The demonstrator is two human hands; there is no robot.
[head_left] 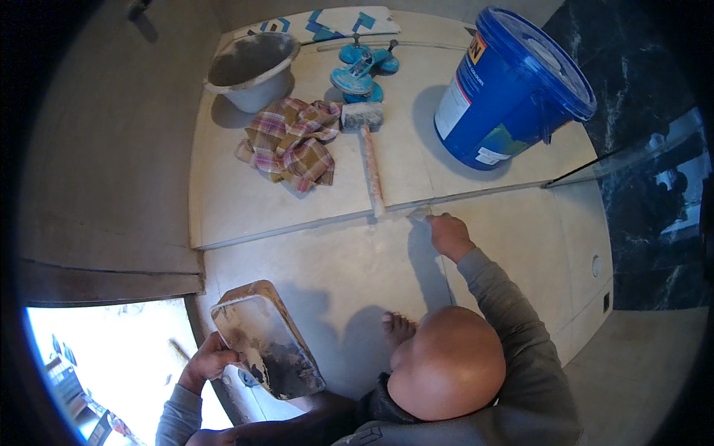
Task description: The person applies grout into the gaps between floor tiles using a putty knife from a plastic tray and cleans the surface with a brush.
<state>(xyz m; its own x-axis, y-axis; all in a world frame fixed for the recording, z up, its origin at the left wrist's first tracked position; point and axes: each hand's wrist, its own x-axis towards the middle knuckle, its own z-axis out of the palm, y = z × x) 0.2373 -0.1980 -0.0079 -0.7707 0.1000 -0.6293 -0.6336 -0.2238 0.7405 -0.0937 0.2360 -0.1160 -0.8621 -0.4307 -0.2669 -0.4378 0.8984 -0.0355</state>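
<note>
My left hand (207, 363) grips the rim of a shallow rectangular tub (265, 288), tilted, with pale paste and grey residue inside. My right hand (451, 236) reaches forward, closed around a small scraper (420, 213). Its blade is at the joint where the pale floor tile (320, 260) meets the low step (223, 201); the handle is mostly hidden by my fingers. Just left of the blade, a mallet (372, 167) with a whitish head lies on the step, its handle end sticking out past the edge.
A crumpled plaid cloth (294, 141), a grey bucket (256, 85), blue suction lifters (361, 74) and a large lidded blue bucket (502, 97) stand on the step. A glass panel (632, 152) rises at right. My bare knee (450, 364) and toes (398, 325) are in front. Bright doorway (111, 357) at lower left.
</note>
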